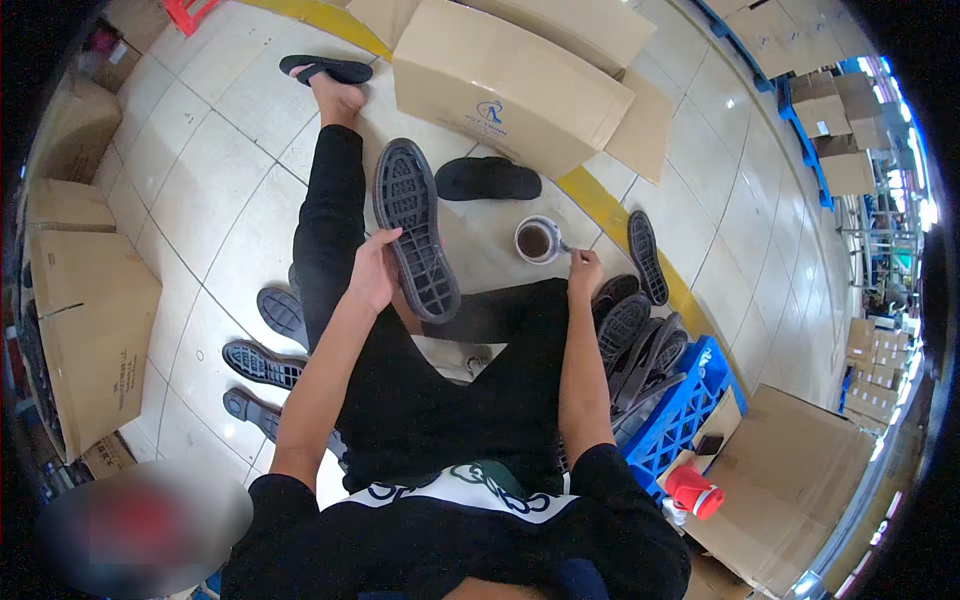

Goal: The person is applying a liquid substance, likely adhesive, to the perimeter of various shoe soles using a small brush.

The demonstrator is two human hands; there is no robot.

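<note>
Sole (418, 230) rests in left grip (376, 268); right grip (585, 272) pinches handle (568, 248) at cup (542, 262).

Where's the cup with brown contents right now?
The cup is just right of centre in the head view, beside the right hand, near the cardboard box.

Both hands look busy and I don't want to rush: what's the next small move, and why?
I'd probably ease the right hand toward the sole: it seems to pinch a thin handle beside the cup of dark stuff, while the left hand holds the sole, tread facing the camera.
</note>
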